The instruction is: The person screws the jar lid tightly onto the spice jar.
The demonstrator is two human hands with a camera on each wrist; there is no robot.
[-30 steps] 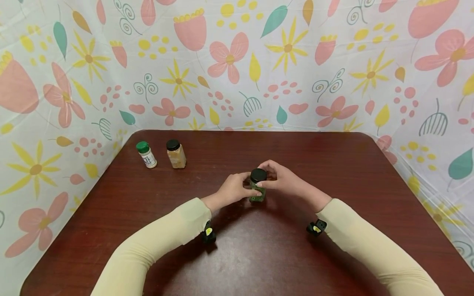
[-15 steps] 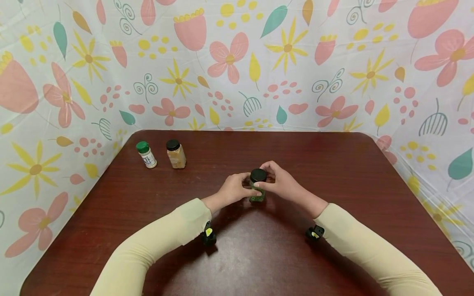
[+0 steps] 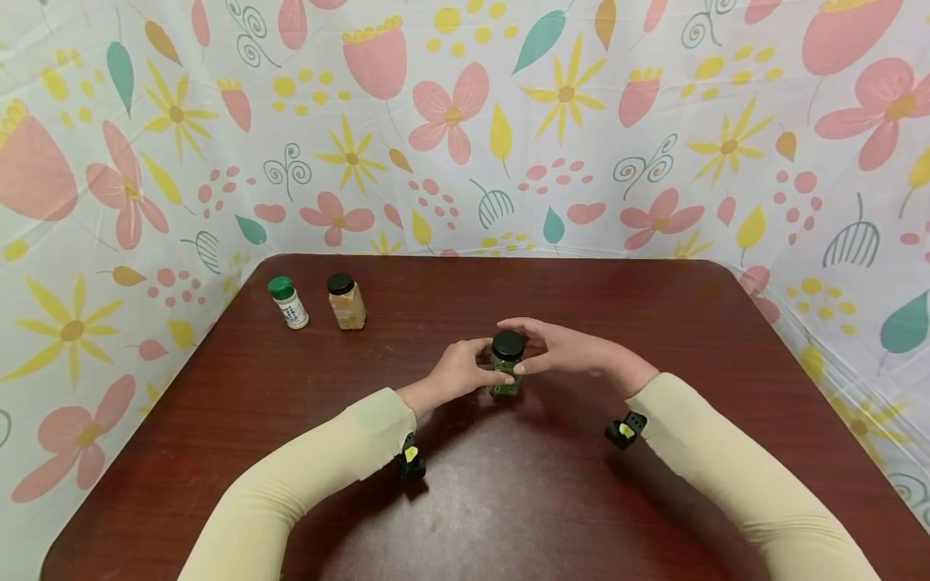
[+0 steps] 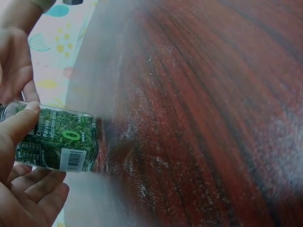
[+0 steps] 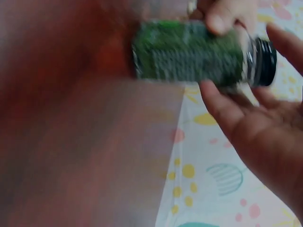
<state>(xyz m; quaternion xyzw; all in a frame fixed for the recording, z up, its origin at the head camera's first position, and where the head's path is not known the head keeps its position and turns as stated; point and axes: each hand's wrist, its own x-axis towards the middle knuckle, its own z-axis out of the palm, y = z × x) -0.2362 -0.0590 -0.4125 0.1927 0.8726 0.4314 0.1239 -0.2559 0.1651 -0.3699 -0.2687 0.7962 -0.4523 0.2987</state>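
A clear jar of chopped parsley point(image 4: 71, 127) with a black lid point(image 3: 507, 345) stands upright on the dark red-brown table point(image 3: 501, 492). My left hand point(image 3: 456, 369) grips its body, the thumb across the label side. About the top of the jar is my right hand point(image 3: 570, 351), its fingers spread and loose. In the right wrist view, a gap shows between the upper finger of that hand and the black lid, while its thumb point(image 5: 210, 92) is right at the jar's side. The jar's far side is hidden by the left fingers.
At the back left stand a white shaker bottle point(image 3: 293, 311) with a green cap and a jar of tan powder point(image 3: 349, 308) with a black lid. A flower-patterned cloth point(image 3: 465, 161) hangs behind and beside the table.
My right hand has turned about the lid and its fingers have spread, with the wrist swinging outward and away. The left hand and the parsley jar have stayed in place.
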